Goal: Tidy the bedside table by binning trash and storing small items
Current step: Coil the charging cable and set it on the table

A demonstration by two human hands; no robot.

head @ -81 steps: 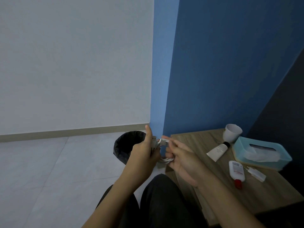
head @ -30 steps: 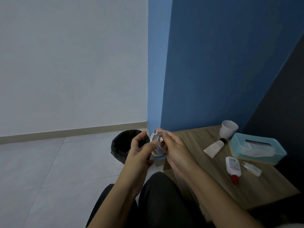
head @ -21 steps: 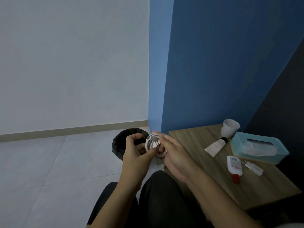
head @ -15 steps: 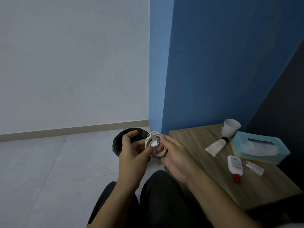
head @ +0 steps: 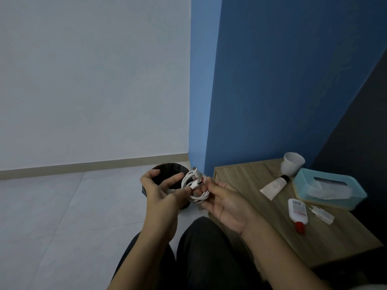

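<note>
My right hand [head: 228, 206] grasped the coiled white charging cable [head: 195, 186], fingers curled under the loops, palm up. My left hand [head: 161, 193] was released: only the thumb tip touched one cable plug [head: 195, 185] against the coil, and the other fingers were spread and off it. The coil was held in the air between both hands, above my knees in dark trousers [head: 201, 254].

Black-lined waste bin [head: 167, 170]: on the floor at 11 o'clock from the coil, partly hidden by the left hand.

Wooden bedside table [head: 247, 181]: at 3 o'clock from the coil. On the table:
- White cup [head: 293, 164], at the far edge.
- White tube [head: 274, 186], lying flat at 7 o'clock from the cup.
- Teal tissue box [head: 328, 190], just beside the cup at 4 o'clock.
- White bottle with red cap [head: 297, 212], lying flat.
- White charger adapter [head: 320, 213], just beside the bottle at 3 o'clock.
</note>
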